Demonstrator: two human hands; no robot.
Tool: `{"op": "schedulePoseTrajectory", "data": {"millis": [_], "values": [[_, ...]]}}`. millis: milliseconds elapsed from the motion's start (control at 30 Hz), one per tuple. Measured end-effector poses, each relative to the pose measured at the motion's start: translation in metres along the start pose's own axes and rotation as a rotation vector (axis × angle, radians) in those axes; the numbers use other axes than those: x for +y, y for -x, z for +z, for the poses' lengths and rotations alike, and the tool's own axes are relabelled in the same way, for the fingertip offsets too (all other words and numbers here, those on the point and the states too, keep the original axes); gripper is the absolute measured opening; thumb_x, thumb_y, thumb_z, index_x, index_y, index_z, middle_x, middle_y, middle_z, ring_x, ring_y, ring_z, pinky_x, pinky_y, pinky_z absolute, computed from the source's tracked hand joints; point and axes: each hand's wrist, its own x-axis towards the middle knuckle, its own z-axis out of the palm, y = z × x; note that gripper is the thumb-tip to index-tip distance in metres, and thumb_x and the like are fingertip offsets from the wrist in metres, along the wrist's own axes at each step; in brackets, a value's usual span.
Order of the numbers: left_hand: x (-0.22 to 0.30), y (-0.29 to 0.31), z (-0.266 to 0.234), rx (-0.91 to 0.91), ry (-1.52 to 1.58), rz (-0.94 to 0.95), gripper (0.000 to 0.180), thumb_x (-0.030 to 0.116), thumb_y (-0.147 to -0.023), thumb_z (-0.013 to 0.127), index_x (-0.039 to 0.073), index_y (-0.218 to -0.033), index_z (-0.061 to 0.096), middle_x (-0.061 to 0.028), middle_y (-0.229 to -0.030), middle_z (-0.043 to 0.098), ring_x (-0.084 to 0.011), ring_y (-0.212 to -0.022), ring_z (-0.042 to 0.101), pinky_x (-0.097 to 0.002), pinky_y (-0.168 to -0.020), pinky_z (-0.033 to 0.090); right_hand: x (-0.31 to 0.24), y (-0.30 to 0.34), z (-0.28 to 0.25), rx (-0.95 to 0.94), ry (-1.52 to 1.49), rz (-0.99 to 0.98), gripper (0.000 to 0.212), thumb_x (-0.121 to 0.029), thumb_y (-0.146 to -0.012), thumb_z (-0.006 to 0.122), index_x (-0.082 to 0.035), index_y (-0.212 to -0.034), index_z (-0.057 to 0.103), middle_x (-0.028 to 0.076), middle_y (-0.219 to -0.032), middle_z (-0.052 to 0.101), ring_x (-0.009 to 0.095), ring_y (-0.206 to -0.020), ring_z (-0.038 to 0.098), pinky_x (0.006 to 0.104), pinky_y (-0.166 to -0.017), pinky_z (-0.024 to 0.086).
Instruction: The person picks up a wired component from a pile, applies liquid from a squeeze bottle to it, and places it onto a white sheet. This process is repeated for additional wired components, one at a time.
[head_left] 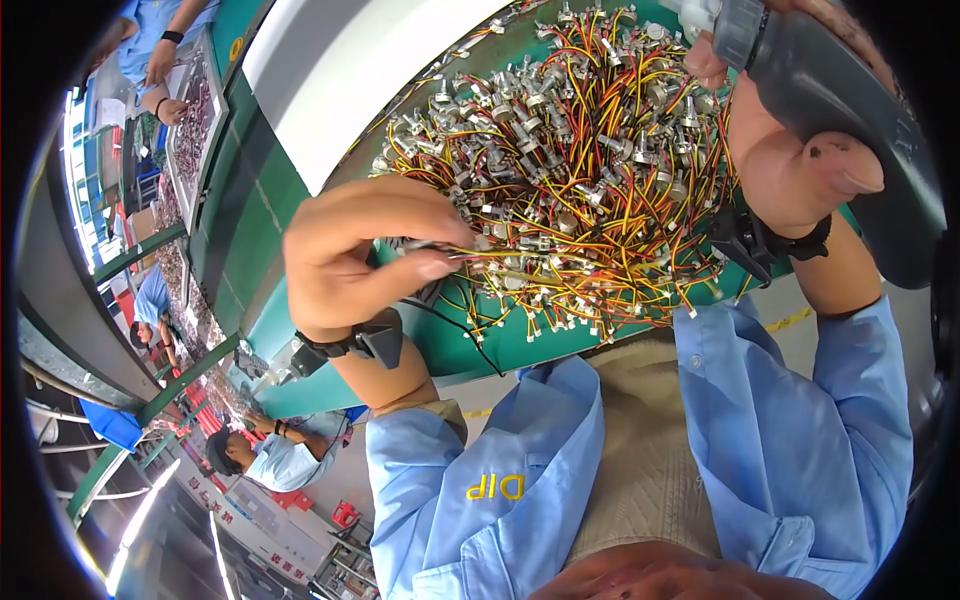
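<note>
My left hand (370,260) is closed in a pinch at the left edge of a large heap. Between its thumb and forefinger are thin wires (462,256); the part they lead to is hard to make out. The heap (600,170) consists of many small metal potentiometers with red, yellow and black wires ending in white plugs. On the right, my right hand (775,150) is curled around a dark grey tool (830,85) with a long rounded body and a clear tip. Its exact kind cannot be told, and it covers part of my fingers.
The heap lies on a green worktop (420,345). A curved white panel (340,80) rises behind it on the left. Farther left, people in blue work along a conveyor of small parts (190,140). One person (270,455) is at the lower left.
</note>
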Motion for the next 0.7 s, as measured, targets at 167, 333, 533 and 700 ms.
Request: {"op": "schedulePoseTrajectory", "data": {"millis": [167,333,533,700], "values": [[-0.012,0.008,0.002,0.450,0.351,-0.153,0.025,0.004,-0.081,0.065,-0.003,-0.104,0.059,-0.0143,-0.095,0.065,-0.0151,-0.070,0.059,-0.0251,-0.061,0.048,0.006,0.001,0.002,0.015,-0.001,-0.049,0.083,-0.053,-0.074,0.069,-0.001,-0.125,0.032,0.034,-0.115,0.050,0.028,-0.081,0.066,0.0339,-0.062,0.059],[-0.033,0.004,-0.002,0.595,1.099,0.069,0.022,0.009,-0.086,0.062,-0.002,-0.104,0.057,-0.0142,-0.100,0.063,-0.0073,-0.061,0.051,-0.0193,-0.054,0.043,0.006,0.000,0.004,0.070,-0.031,-0.059,0.084,-0.054,-0.073,0.069,-0.001,-0.127,0.031,0.034,-0.116,0.049,0.033,-0.090,0.064,0.0354,-0.063,0.060],[-0.037,-0.018,0.031,0.576,0.983,-0.188,0.024,0.010,-0.087,0.061,-0.001,-0.107,0.056,-0.0140,-0.104,0.062,-0.0076,-0.065,0.055,-0.0208,-0.058,0.047,0.017,0.001,-0.005,0.112,-0.015,-0.171,0.084,-0.050,-0.073,0.070,-0.002,-0.129,0.030,0.036,-0.118,0.046,0.038,-0.097,0.061,0.0392,-0.066,0.061],[-0.051,-0.025,0.052,0.332,0.917,-0.270,0.024,0.006,-0.085,0.063,-0.001,-0.107,0.057,-0.0147,-0.104,0.062,-0.0151,-0.083,0.063,-0.0266,-0.073,0.053,0.009,-0.016,-0.021,-0.401,-0.521,0.330,0.075,-0.043,-0.076,0.071,-0.001,-0.126,0.035,0.026,-0.121,0.048,0.040,-0.103,0.057,0.0449,-0.073,0.059]]}}
